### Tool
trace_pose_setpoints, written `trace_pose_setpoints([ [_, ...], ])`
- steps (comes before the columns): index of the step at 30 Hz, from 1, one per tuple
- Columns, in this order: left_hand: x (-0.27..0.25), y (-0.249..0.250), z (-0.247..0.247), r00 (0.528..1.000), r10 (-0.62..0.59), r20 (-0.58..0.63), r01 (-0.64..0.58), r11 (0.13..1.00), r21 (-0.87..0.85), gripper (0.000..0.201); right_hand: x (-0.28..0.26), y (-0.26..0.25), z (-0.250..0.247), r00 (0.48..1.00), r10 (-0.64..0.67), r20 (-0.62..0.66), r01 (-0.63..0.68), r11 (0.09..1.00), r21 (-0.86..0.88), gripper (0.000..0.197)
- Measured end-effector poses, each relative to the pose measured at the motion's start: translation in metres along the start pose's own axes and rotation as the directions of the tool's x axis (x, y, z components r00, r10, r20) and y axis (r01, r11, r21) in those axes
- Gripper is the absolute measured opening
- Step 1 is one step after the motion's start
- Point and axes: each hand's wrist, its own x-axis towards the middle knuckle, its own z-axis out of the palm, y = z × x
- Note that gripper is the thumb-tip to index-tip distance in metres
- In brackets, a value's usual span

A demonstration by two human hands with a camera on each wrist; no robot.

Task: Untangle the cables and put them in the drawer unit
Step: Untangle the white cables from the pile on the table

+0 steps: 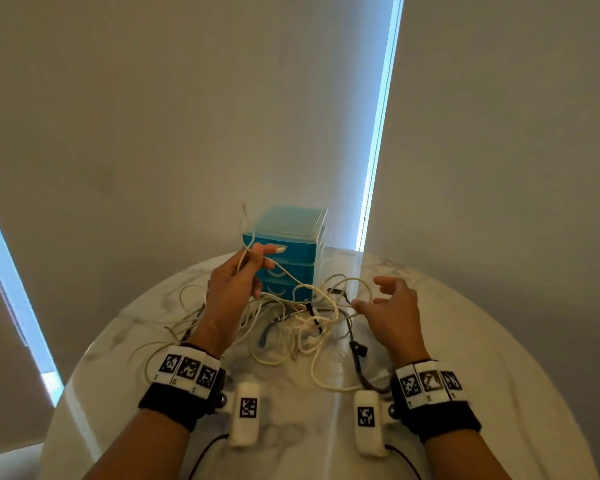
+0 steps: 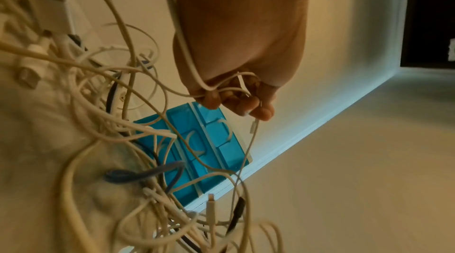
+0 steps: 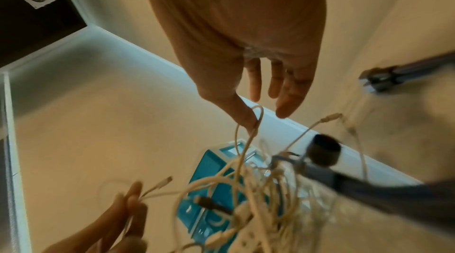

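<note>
A tangle of white, blue and black cables point(image 1: 302, 323) lies on the round marble table point(image 1: 482, 358) in front of a small blue drawer unit point(image 1: 288, 251) with three shut drawers. My left hand point(image 1: 236, 282) is raised over the pile and pinches a thin white cable point(image 2: 221, 90) near its plug end, with the plug point(image 2: 253, 127) dangling below the fingertips. My right hand point(image 1: 388, 306) hovers at the right side of the pile with fingers spread; a white cable loop point(image 3: 256, 119) hangs over its thumb.
A black plug on a dark cable point(image 1: 359, 351) lies at the pile's right near my right wrist. Loose white loops point(image 1: 187, 306) spread to the left of the pile. The wall and window blinds stand close behind the table's far edge.
</note>
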Motion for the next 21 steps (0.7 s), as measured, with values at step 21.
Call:
trace_pose_setpoints([
  [21, -0.008, -0.004, 0.019, 0.829, -0.15, 0.539, -0.059, 0.935, 0.351, 0.041, -0.032, -0.037, 0.026, 0.959, -0.204, 0.195, 0.114, 0.912, 0.394, 0.019],
])
